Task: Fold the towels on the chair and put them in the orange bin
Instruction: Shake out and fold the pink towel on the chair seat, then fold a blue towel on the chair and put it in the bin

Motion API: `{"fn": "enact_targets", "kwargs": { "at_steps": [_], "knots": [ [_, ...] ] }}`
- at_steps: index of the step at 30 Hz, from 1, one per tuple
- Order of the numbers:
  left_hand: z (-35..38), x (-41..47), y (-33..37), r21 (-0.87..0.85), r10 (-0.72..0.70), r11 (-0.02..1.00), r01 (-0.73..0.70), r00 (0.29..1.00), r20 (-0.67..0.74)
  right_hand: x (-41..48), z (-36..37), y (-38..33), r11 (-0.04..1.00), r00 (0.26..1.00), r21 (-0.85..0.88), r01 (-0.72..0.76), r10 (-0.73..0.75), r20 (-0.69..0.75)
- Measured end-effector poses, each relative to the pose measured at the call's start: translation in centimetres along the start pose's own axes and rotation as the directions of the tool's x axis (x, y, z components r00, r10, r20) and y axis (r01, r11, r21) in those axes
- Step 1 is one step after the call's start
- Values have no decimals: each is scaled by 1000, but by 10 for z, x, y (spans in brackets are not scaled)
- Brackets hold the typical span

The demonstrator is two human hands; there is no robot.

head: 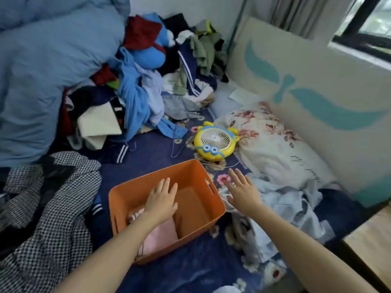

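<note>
The orange bin [196, 172] stands on the dark blue flowered bedsheet in the lower middle of the head view. A folded pink towel [163, 235] lies inside it against the near left wall. My left hand [161, 197] hovers flat over the bin's inside, fingers straight, holding nothing. My right hand [243, 191] is spread open just outside the bin's right wall, above the sheet, also with nothing in it. No chair is in view.
A yellow cartoon fan [214, 142] lies just behind the bin. A heap of clothes [137, 85] fills the back, a checked garment [53, 208] lies to the left, pale blue cloth [285, 206] and a floral pillow [273, 140] to the right. A wooden surface [372, 240] stands at right.
</note>
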State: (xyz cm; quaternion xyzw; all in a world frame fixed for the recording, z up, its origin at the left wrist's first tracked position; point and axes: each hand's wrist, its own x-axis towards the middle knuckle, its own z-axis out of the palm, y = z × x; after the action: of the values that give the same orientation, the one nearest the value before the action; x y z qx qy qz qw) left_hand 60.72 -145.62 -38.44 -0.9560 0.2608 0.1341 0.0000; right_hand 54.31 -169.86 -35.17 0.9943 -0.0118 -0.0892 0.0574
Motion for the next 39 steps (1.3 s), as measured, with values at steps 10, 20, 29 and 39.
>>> {"fn": "enact_targets", "kwargs": {
  "at_steps": [10,20,29,39],
  "knots": [
    [-114,15,144,184,396,918,-351,838,-375,-142,-54,123,941,918,4,-339,332,-219],
    [-81,-44,326,76,579,808,-584,763,-287,-342,-19,199,820,819,-89,-565,544,-182],
    [-47,-73,507,192,885,460,-867,432,-171,-527,53,218,489,496,-82,-868,859,-125],
    [14,-147,656,115,989,-89,-989,-74,124,-681,99,116,-192,-195,-67,-979,980,32]
  ]
}}
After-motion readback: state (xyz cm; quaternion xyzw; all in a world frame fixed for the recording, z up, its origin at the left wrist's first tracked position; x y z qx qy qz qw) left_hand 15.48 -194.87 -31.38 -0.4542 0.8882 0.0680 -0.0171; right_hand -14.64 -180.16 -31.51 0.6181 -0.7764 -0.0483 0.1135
